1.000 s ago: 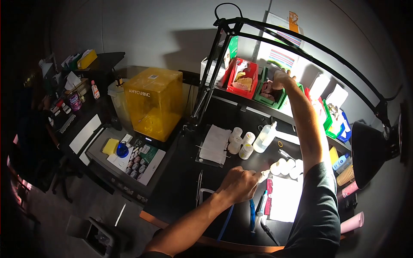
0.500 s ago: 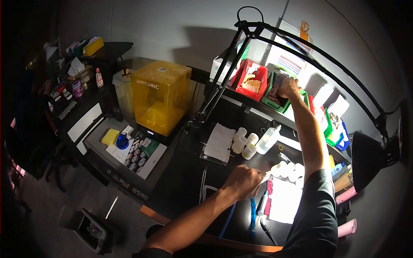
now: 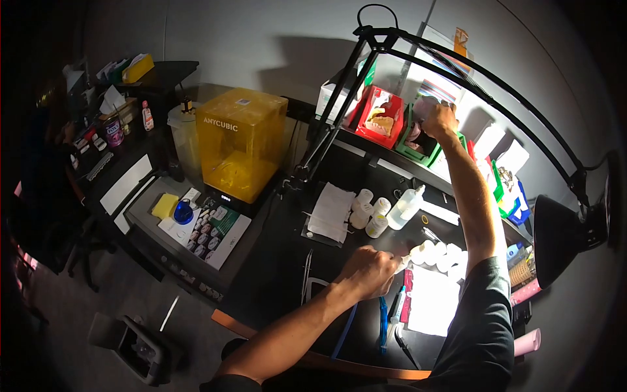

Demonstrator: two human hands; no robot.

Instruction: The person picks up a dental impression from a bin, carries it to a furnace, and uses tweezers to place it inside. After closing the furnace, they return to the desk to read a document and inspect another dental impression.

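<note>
My right hand (image 3: 440, 120) is raised at the shelf, just above a green bin (image 3: 432, 159). Its fingers are closed on a pale pinkish piece (image 3: 426, 106), whose kind I cannot make out. Pinkish and dark pieces lie inside that bin. To its left, a red bin (image 3: 381, 140) holds a yellowish dental model (image 3: 379, 125). Over the desk, my left hand (image 3: 369, 270) is closed, with a small whitish piece (image 3: 402, 262) showing at its fingertips. Several white jars (image 3: 432, 253) stand to the right of that hand, above a brightly lit white sheet (image 3: 432, 300).
White bottles (image 3: 377, 226) and a clear squeeze bottle (image 3: 405, 208) stand mid-desk beside a white cloth (image 3: 330, 213). A black lamp (image 3: 563, 242) arches over the shelf. A yellow ANYCUBIC box (image 3: 241, 144) stands left. Blue tweezers (image 3: 383, 326) lie near the front edge.
My right hand has risen slightly out of the green bin, and a pale pinkish piece now shows in its fingers. The left hand has stayed almost still.
</note>
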